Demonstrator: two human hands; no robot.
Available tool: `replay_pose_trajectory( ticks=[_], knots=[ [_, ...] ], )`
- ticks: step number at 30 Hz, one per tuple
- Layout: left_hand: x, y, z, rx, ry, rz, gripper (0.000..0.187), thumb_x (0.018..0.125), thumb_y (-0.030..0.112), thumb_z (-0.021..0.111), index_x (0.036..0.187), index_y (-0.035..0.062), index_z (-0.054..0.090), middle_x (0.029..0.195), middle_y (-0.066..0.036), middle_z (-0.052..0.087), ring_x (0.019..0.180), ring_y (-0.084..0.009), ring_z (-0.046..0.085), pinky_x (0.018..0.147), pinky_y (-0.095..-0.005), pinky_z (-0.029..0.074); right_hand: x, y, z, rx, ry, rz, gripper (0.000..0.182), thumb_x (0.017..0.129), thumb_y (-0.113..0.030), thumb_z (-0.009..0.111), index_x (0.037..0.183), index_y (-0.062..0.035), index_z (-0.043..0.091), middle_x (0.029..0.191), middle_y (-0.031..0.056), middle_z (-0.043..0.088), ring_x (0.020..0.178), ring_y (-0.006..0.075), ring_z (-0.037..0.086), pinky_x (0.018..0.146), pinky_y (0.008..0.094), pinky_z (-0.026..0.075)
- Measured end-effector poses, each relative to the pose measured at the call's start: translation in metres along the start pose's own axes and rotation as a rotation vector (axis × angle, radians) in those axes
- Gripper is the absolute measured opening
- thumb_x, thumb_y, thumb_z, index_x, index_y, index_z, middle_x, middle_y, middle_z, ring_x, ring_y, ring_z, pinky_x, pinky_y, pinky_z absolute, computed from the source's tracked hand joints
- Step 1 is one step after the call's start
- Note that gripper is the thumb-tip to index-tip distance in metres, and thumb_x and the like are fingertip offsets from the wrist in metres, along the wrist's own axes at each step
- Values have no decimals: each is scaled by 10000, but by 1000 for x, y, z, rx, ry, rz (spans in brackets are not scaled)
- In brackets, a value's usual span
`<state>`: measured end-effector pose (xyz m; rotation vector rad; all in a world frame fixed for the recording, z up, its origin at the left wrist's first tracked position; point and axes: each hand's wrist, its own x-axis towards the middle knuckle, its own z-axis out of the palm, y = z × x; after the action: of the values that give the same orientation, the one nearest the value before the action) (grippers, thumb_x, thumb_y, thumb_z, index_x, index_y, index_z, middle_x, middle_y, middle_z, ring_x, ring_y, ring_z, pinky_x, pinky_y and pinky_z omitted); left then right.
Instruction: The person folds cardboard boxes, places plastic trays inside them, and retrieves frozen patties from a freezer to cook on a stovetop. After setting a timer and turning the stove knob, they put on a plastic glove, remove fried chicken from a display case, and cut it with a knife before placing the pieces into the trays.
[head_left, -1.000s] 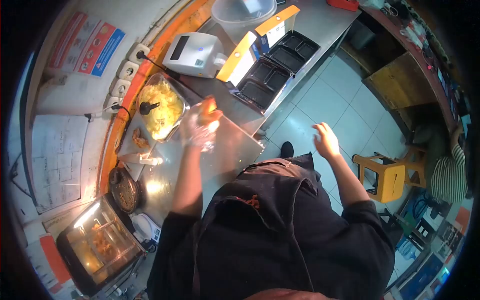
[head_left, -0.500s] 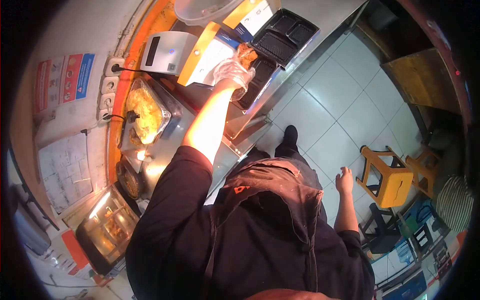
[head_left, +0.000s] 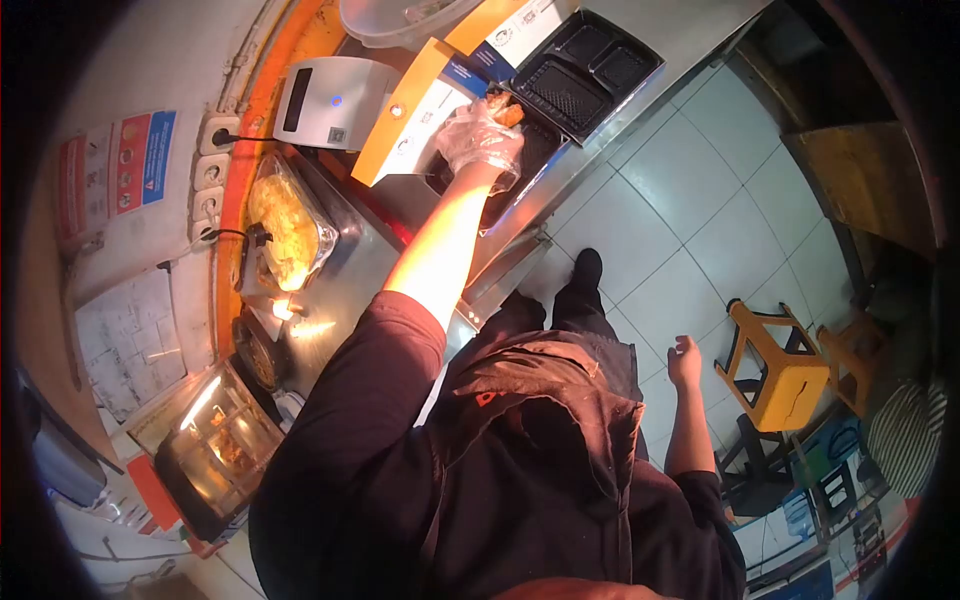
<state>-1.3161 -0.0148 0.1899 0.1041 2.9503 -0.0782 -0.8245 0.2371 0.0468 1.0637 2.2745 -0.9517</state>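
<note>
My left hand (head_left: 481,143), in a clear plastic glove, is closed around a piece of fried chicken (head_left: 509,111). The browned crust shows beyond the fingers. Beneath it lies a black compartment tray (head_left: 541,147), partly hidden by the hand. Another black compartment tray (head_left: 562,92) sits farther along the steel counter. White and orange box flaps (head_left: 408,112) stand up beside the trays. My right hand (head_left: 684,362) hangs low at my side over the tiled floor, fingers loosely bent and nothing visible in it.
A white device (head_left: 335,105) and a clear tub (head_left: 400,22) stand at the back. Yellow food fills a plastic-lined container (head_left: 288,225) under the wall sockets. A glass food case (head_left: 215,447) is at lower left. On the right are a yellow stool (head_left: 785,385) and a striped cloth (head_left: 905,440).
My left hand, with the chicken, has shifted slightly right and turned over the near tray, and less of the chicken shows. My right hand stays low at my side.
</note>
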Motion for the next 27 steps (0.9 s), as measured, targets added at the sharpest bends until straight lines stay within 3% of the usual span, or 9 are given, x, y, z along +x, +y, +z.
replay_pose_trajectory(
  ticks=[2, 6, 10, 12, 19, 24, 27],
  knots=[
    [-9, 7, -9, -50, 56, -73, 636, 755, 545, 692, 1245, 144, 624, 1177, -143, 612, 1166, -323, 554, 975, -444, 422, 4, -6, 1, -14, -18, -9, 312, 789, -119, 655, 1086, -28, 626, 1002, 165, 678, 943, 327, 655, 832, 405, 520],
    [-9, -2, 2, -147, 204, -28, 430, 811, 523, 631, 1093, 211, 721, 1123, -128, 641, 1068, -334, 598, 968, -462, 407, 11, 1, 8, -41, -46, -24, 311, 797, -131, 655, 1090, -31, 627, 995, 163, 683, 933, 320, 661, 833, 404, 520],
    [-1, -11, 11, -173, 148, -5, 472, 784, 490, 619, 1090, 136, 688, 1075, -120, 628, 1076, -320, 574, 921, -494, 387, 9, 8, 4, -29, -44, 20, 310, 805, -146, 655, 1092, -34, 628, 986, 165, 690, 921, 322, 668, 827, 405, 522],
    [3, -13, 14, -93, 107, -45, 360, 813, 433, 615, 1096, 235, 718, 1036, -108, 671, 1015, -326, 623, 926, -463, 431, 9, 13, -2, -43, -78, 64, 333, 797, -141, 667, 1109, -35, 620, 983, 169, 683, 909, 322, 665, 810, 404, 526],
    [-6, -15, 27, 4, 224, 40, 435, 843, 411, 594, 1242, 240, 633, 1099, -88, 651, 1047, -308, 604, 915, -479, 430, 4, 16, -7, 0, -60, 76, 323, 799, -140, 653, 1098, -23, 625, 951, 167, 705, 891, 311, 679, 798, 396, 529],
    [-18, -10, 15, -40, 247, 91, 477, 874, 489, 619, 1258, 206, 606, 1287, -86, 538, 1205, -288, 495, 949, -511, 366, 7, 15, -5, -18, -58, 78, 338, 810, -207, 653, 1103, -39, 639, 923, 159, 709, 877, 309, 682, 797, 398, 524],
    [-19, -13, 21, -16, 247, 130, 456, 886, 536, 588, 1206, 215, 641, 1223, -70, 577, 1195, -293, 512, 953, -502, 399, 12, 16, -5, -18, -56, 73, 345, 810, -204, 654, 1111, -38, 639, 931, 154, 711, 884, 308, 682, 799, 398, 524]
  ],
)
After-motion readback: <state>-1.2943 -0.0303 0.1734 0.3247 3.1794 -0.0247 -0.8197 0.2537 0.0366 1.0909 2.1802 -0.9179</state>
